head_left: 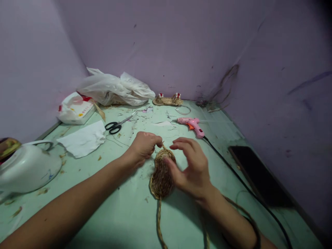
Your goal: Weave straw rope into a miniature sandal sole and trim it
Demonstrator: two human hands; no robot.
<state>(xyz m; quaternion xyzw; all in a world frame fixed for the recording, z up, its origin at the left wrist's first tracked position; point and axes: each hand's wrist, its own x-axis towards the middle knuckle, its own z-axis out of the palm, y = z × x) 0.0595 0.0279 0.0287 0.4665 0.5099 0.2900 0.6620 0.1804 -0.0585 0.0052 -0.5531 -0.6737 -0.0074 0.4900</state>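
A small sole-shaped piece of coiled straw braid (161, 176) lies upright in front of me on the table, its middle darker than its rim. My left hand (145, 147) is closed in a pinch at its upper end, on a short bit of straw cord (163, 145). On the other side, my right hand (192, 166) is open, fingers curved and apart. Its thumb overlaps the sole's right edge; whether it touches is unclear. From the sole's lower end a straw cord (159, 221) runs down out of view.
A pink glue gun (190, 124) with a black cable, a dark phone (259, 174) to the right. Left: black-handled scissors (114, 127), white paper (84, 140), a white pot (31, 167). At the back: a plastic bag (116, 88), a box (77, 110), small straw slippers (168, 101).
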